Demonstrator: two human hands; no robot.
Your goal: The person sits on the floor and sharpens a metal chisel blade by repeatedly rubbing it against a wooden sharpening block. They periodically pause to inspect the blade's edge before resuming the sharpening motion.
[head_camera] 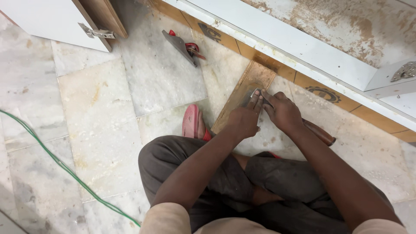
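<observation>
The person sits on the marble floor (99,112) with knees drawn up, both hands pressed together over a chisel (277,110). The right hand (282,112) is closed round the chisel, its fingers curled over the metal, while the brown wooden handle (320,132) sticks out behind the wrist toward the person's right. The left hand (245,119) lies just beside it, touching it, with fingers stretched flat and fingertips (256,96) pressing down on the grey blade (253,93); it holds the blade down more than it grasps it.

The blade rests on a narrow wooden strip (242,91) that lies flat on the floor under both hands and runs from the left foot up to a long board (303,82) beyond the fingertips. That board stands on edge, brown along its bottom, with two round dark stamps on it: one (324,93) just past the right hand, another (210,31) farther off past the left. Above it runs a white panel (277,39), and over that a dusty surface (346,26) with sawdust. A metal hinge (405,71) sits at the far right.

A pink sandal (190,121) is just left of the left hand. Well beyond lies a hand plane (182,45) with red parts, and a white door (56,21) with a hinge. A green cable (56,160) trails across the floor far to the left.
</observation>
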